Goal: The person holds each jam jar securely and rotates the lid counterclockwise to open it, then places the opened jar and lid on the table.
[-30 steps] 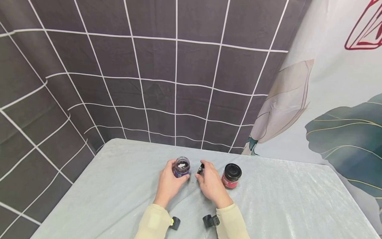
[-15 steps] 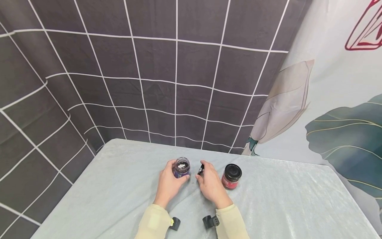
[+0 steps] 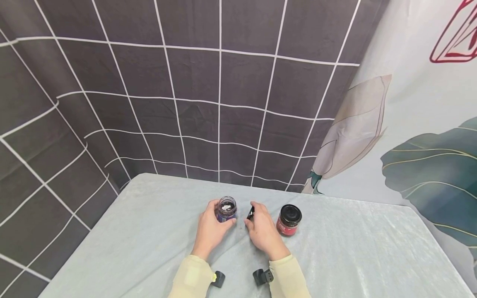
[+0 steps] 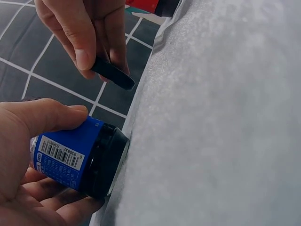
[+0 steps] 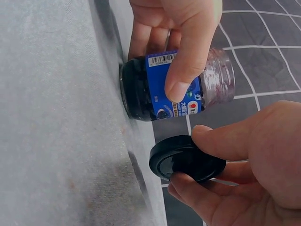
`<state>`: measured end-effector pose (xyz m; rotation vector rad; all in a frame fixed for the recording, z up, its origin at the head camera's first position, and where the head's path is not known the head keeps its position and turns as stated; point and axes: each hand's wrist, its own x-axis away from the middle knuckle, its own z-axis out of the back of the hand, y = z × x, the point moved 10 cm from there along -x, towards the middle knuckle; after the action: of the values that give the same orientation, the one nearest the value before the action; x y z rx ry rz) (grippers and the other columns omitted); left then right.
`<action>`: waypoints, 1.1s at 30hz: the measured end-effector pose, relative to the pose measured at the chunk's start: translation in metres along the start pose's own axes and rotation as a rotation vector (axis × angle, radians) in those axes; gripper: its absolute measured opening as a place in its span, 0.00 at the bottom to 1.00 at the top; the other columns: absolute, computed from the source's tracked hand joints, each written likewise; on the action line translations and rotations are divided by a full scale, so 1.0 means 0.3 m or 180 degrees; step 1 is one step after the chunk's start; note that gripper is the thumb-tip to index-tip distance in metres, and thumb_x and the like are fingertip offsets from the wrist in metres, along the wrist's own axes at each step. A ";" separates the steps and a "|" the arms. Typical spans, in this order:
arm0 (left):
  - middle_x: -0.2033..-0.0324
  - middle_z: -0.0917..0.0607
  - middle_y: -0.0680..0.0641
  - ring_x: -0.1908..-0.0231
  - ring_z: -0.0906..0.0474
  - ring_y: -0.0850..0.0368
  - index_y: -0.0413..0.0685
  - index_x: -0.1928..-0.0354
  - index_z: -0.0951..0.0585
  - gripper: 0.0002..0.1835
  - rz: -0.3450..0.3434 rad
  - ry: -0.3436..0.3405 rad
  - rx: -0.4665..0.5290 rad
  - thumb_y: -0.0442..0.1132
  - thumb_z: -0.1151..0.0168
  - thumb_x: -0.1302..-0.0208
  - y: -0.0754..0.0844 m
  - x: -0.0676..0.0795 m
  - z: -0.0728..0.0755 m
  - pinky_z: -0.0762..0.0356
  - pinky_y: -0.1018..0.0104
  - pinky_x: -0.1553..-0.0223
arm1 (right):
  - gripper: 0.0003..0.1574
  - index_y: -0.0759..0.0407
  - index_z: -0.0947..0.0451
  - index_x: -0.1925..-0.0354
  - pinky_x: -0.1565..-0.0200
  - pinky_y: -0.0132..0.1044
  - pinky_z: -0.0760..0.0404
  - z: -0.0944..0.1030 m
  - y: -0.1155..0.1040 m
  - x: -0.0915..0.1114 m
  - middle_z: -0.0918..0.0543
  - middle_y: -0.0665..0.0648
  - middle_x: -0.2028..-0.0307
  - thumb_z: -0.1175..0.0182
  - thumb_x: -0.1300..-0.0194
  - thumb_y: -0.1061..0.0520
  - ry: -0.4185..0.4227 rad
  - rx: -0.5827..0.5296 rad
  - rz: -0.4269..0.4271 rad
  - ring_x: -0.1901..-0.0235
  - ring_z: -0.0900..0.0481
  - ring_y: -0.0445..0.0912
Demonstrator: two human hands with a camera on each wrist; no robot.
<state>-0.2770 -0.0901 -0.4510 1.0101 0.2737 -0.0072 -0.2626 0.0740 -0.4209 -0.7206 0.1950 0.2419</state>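
While dark grid-patterned fabric (image 3: 112, 82) hangs beyond and to the left of the left hand (image 3: 208, 229), that hand grips the blue-labelled glass jar (image 3: 226, 214): its thumb lies along the near side and its fingers wrap the opposite side. A pale yellow sleeve (image 3: 191, 275) ends at the left wrist, with a black wrist camera (image 3: 218, 279) on its inner side. The jar stands upright directly right of the left palm, base at the pale grey table cover (image 3: 156, 231). Its mouth is uncovered and faces up; a white patch shows inside. A barcode (image 4: 60, 153) on the label faces the left wrist. Between the hands, apart from the jar, the round black lid (image 5: 181, 157) is tilted on edge; the right hand (image 3: 263, 231) pinches its rim between thumb and fingers. Just outside the right hand, the red-labelled jar (image 3: 286, 228) stands upright with its own black cap (image 3: 290, 214) fitted. Farther right of that hand hangs a leaf-printed curtain (image 3: 432, 165).
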 end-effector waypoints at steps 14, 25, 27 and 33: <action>0.51 0.14 0.40 0.50 0.17 0.44 0.39 0.42 0.25 0.35 0.0001 -0.0005 -0.0012 0.40 0.20 0.53 -0.003 0.003 0.001 0.21 0.49 0.48 | 0.31 0.78 0.32 0.39 0.39 0.56 0.28 -0.010 0.005 0.003 0.24 0.74 0.44 0.35 0.36 0.66 -0.0043 0.0004 -0.0068 0.41 0.24 0.65; 0.52 0.14 0.40 0.50 0.17 0.44 0.40 0.43 0.24 0.35 -0.0002 0.0009 -0.0016 0.40 0.20 0.53 0.000 0.003 0.003 0.21 0.49 0.48 | 0.31 0.77 0.31 0.39 0.39 0.57 0.27 -0.016 0.009 0.004 0.24 0.73 0.44 0.35 0.37 0.67 -0.0053 0.0017 -0.0063 0.43 0.24 0.66; 0.52 0.14 0.40 0.50 0.17 0.44 0.39 0.42 0.25 0.35 -0.0004 0.0008 -0.0015 0.40 0.20 0.53 0.000 0.003 0.002 0.21 0.49 0.48 | 0.31 0.77 0.31 0.39 0.39 0.57 0.27 -0.017 0.010 0.004 0.24 0.74 0.44 0.35 0.37 0.67 -0.0069 0.0015 -0.0076 0.43 0.24 0.66; 0.52 0.14 0.40 0.50 0.17 0.44 0.39 0.42 0.25 0.35 -0.0004 -0.0002 -0.0012 0.40 0.20 0.53 0.001 0.002 0.001 0.21 0.49 0.48 | 0.31 0.77 0.32 0.39 0.39 0.57 0.27 -0.023 0.012 0.003 0.24 0.74 0.44 0.36 0.37 0.67 -0.0107 0.0033 -0.0075 0.42 0.24 0.66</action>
<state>-0.2762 -0.0900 -0.4507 1.0060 0.2738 -0.0082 -0.2635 0.0721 -0.4285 -0.7079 0.1556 0.2301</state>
